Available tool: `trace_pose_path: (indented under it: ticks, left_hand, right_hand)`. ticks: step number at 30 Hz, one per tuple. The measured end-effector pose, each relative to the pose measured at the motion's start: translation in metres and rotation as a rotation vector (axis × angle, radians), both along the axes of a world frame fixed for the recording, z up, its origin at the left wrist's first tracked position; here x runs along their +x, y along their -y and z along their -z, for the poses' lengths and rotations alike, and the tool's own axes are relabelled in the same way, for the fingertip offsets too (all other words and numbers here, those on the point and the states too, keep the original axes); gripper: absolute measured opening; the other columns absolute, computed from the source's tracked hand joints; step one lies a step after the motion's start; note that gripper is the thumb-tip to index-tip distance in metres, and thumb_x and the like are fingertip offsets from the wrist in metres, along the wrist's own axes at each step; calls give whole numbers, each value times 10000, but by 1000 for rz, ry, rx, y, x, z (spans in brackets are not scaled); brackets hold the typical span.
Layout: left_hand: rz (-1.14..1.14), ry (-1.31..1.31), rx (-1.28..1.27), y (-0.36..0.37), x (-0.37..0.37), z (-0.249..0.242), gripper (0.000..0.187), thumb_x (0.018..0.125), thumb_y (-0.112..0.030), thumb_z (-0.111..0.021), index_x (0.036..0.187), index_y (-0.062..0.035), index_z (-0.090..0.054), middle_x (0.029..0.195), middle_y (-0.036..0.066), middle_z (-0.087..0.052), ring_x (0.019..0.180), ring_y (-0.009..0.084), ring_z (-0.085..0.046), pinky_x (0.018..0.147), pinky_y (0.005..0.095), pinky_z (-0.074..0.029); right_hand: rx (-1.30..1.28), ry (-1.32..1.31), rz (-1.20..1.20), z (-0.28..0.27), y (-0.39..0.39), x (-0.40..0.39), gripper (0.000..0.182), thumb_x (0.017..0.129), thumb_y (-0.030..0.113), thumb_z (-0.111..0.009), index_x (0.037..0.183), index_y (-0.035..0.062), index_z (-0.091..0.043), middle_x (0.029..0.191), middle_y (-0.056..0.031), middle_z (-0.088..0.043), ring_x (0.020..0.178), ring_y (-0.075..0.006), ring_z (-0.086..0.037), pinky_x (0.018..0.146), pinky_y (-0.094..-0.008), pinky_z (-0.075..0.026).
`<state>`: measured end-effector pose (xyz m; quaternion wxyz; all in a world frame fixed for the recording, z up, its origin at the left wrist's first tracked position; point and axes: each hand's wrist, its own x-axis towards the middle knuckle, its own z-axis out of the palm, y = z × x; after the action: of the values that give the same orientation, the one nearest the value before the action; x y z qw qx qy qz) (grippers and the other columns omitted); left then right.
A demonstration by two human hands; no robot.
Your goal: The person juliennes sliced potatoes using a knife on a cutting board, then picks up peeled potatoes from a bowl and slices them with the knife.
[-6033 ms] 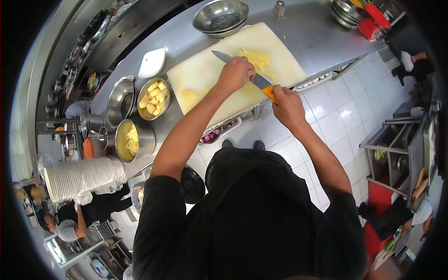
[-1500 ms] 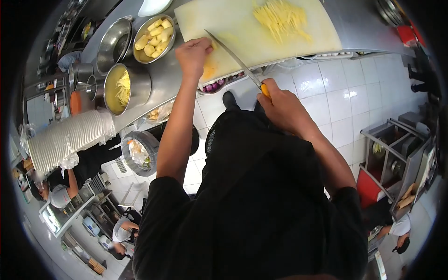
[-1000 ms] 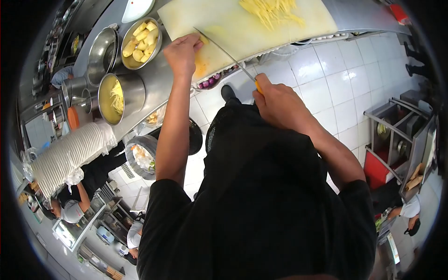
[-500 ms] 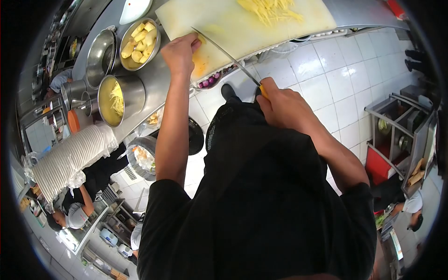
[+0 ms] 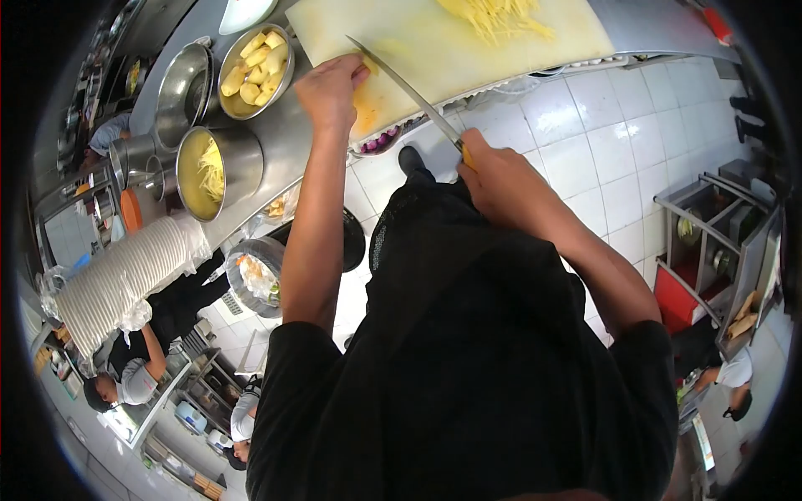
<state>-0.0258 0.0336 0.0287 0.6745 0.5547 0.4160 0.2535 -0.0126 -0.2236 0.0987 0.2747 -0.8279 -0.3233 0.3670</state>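
In my right hand [image 5: 505,179] is a long kitchen knife [image 5: 409,92] with a yellow handle; its blade slants across the cutting board, the tip close to my left fingers. My left hand [image 5: 330,88] is closed at the board's left edge, its fingertips on a small yellow potato piece [image 5: 370,64] that they mostly hide. The pale cutting board [image 5: 443,73] has an orange stain near its corner. A pile of thin potato strips [image 5: 501,18] lies on the board's far side.
Left of the board stand a bowl of peeled potatoes [image 5: 256,110], an empty metal bowl [image 5: 170,117] and a steel pot [image 5: 246,175] with strips in liquid. Stacked plates [image 5: 125,284] line the counter's end. A lined bin [image 5: 238,284] sits below. Co-workers are at left and right.
The view has shifted slightly, so the board and bowls sit a little further right. Both hands keep nearly the same pose, the knife still beside the left fingers.
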Motion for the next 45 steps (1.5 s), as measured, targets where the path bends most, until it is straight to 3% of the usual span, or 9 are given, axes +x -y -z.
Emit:
trace_pose_path:
  ticks: [4,12,23,33,38,41,45]
  left_hand:
    - [26,-5,-8,1,2,-3,143,829,39,-682,916,151,-663,902,180,-689,773,232,-675,739,340,-613]
    - [21,-10,-24,4,-1,-7,132,848,39,-662,924,146,-650,935,189,-679,815,254,-675,777,359,-612]
    - [23,13,-16,2,-1,0,137,838,45,-671,921,151,-649,920,193,-680,807,265,-682,771,369,-614]
    - [29,-18,-21,2,-1,-4,122,841,54,-662,912,153,-648,903,190,-676,787,254,-677,756,357,-617]
    - [37,-8,-37,1,-2,-5,123,849,48,-653,920,148,-651,913,189,-680,804,255,-679,775,356,-609]
    - [-1,27,-38,3,-1,-3,107,818,54,-666,862,151,-674,863,181,-693,744,229,-678,718,335,-617]
    - [31,-6,-26,3,-1,-6,121,861,43,-637,927,142,-656,939,192,-688,816,256,-682,784,357,-604]
  right_hand:
    - [72,-7,24,28,-24,6,249,963,154,-549,1103,2,-411,843,-333,-630,858,-538,-588,763,-585,-439]
    - [15,-30,14,-7,-3,3,242,964,154,-551,1075,3,-399,799,-304,-639,814,-521,-600,734,-584,-436]
    - [11,10,-4,-12,-5,-3,214,952,131,-529,1067,-20,-430,814,-314,-644,821,-525,-610,754,-594,-456]
    - [163,86,13,42,-53,12,234,941,134,-537,1064,-27,-421,852,-314,-640,867,-512,-600,770,-592,-437]
    - [116,38,17,17,-34,10,248,954,153,-530,1089,-26,-425,855,-309,-641,879,-507,-599,770,-584,-432]
    - [79,5,15,6,-25,7,253,964,163,-524,1096,-28,-424,861,-313,-641,883,-511,-596,776,-581,-429]
    - [59,-5,8,1,-23,8,256,968,167,-522,1097,-30,-422,873,-316,-643,889,-515,-593,785,-586,-425]
